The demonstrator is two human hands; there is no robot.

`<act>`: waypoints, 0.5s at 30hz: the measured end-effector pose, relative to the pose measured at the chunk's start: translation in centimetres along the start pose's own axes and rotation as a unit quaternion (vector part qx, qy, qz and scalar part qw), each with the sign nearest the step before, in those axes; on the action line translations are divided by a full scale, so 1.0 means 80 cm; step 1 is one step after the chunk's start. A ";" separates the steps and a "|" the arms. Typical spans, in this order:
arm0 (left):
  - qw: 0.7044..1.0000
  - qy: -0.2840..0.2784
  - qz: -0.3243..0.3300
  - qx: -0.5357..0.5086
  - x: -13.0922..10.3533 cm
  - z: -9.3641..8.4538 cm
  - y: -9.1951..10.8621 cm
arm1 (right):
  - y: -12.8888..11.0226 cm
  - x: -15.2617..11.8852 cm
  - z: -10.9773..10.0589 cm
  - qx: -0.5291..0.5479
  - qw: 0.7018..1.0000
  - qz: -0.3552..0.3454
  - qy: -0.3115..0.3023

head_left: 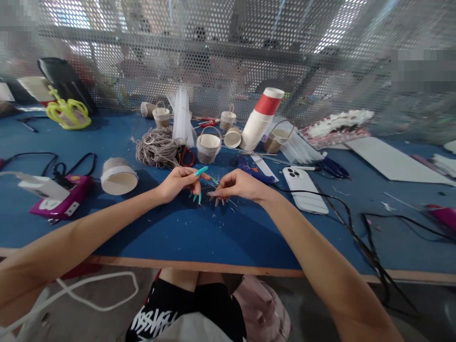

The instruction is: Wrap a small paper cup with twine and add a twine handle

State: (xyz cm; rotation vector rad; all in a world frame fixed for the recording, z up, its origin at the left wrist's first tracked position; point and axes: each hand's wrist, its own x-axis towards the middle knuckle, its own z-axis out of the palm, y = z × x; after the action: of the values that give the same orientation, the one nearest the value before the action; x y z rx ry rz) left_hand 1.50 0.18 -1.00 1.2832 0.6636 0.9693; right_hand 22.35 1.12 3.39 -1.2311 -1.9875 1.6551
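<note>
Strand (232, 203): mid-table, at right fingertips | right hand (237, 184): pinching it | left hand (180, 183): curled, grip cannot be told | 12 o'clock: basket (207, 155), upright, pale inside | 9 o'clock: cup (113, 166), tipped over | 1 o'clock: leaning stack (254, 128), cups nested

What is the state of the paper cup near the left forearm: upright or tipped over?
Tipped over. The paper cup lies on its side: its open mouth faces the camera, and its base points away.
</note>
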 end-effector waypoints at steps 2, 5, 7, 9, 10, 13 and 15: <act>1.000 0.000 0.005 -0.003 0.000 0.000 -0.001 | 0.000 0.000 0.002 -0.018 0.999 -0.023 0.014; 1.000 0.006 0.007 0.005 0.001 0.000 -0.002 | 0.000 -0.001 0.006 -0.070 0.994 -0.065 0.053; 1.000 0.012 0.009 0.012 0.001 0.001 -0.002 | -0.001 -0.003 0.010 -0.125 0.984 -0.089 0.092; 0.999 0.023 0.011 0.019 0.001 0.001 -0.002 | -0.004 -0.006 0.014 -0.188 0.967 -0.110 0.133; 0.999 0.031 0.012 0.021 0.001 0.001 -0.001 | -0.005 -0.007 0.016 -0.219 0.956 -0.120 0.152; 0.998 0.047 0.017 0.025 0.002 0.002 -0.001 | -0.008 -0.010 0.020 -0.330 0.908 -0.149 0.211; 0.998 0.052 0.020 0.023 0.002 0.002 -0.001 | -0.007 -0.009 0.021 -0.402 0.865 -0.162 0.254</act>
State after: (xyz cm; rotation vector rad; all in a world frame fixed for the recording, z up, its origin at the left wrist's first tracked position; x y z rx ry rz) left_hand 1.74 0.28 -1.06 1.2972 0.7469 1.0656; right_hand 21.40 -0.51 3.57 -1.2694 -2.3789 0.2447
